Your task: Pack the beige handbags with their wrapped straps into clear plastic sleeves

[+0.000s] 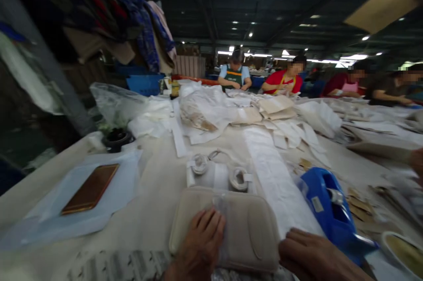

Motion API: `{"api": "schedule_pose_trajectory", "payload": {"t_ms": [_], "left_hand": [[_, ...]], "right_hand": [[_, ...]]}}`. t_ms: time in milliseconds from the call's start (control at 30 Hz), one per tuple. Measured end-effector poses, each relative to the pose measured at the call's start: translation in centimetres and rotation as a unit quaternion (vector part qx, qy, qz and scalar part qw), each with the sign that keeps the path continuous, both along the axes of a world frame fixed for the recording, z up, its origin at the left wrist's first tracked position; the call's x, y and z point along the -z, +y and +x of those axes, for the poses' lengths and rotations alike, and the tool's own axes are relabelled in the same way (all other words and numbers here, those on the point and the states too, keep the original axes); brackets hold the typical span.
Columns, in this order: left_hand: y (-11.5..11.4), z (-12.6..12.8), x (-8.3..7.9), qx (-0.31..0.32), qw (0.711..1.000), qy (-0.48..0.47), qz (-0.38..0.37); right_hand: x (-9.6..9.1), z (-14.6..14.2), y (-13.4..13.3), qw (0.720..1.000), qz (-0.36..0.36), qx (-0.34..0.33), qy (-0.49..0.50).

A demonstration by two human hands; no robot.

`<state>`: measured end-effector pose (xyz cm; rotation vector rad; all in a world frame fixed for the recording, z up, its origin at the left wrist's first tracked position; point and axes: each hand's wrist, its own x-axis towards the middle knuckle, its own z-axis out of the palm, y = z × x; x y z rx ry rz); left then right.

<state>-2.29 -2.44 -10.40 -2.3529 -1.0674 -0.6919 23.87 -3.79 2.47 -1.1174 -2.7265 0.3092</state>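
Observation:
A beige zip-style case (244, 232) with rounded corners lies in front of me, a clear strip (222, 219) across its middle. My left hand (205, 232) rests flat on the left half of the case, fingers stretched out beside the strip. At the case's right edge, my right hand (304, 250) is closed with its fingers curled. What it pinches, if anything, is hidden. Just behind the case sit a white wrapped bundle (220, 175) and two coiled pale cords (200, 164). To the right stands a blue tape dispenser (325, 201).
A brown phone (90, 188) lies on white sheets at left, near a small potted plant (117, 135). Plastic bags (205, 109) and beige pieces (274, 104) are heaped behind. A round tub (405, 252) is at lower right. Several co-workers sit across the table.

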Motion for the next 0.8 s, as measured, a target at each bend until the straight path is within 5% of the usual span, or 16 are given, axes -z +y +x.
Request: {"api": "schedule_pose_trajectory", "payload": {"t_ms": [100,300,467,633,800], "left_hand": [[-0.5,0.3,0.3,-0.021,1.0,0.002,-0.007],[-0.4,0.3,1.4,-0.019,1.0,0.003,-0.007],[0.1,0.2,1.4,-0.018,1.0,-0.005,0.017],[0.1,0.0,1.2,-0.006,1.0,0.008,-0.005],[0.2,0.3,1.7,0.005,0.998,-0.059,0.005]], "right_hand": [[-1.0,-5.2,4.8,0.992,0.016,-0.097,-0.08],[1.8,-11.1,11.3,0.967,0.075,-0.159,-0.183],[2.7,-12.4,13.3,0.97,0.054,-0.137,-0.192],[2.5,-12.6,16.0,0.983,0.032,-0.03,-0.178],[3.8,-11.4,12.8,0.992,0.076,0.014,-0.099]]}}
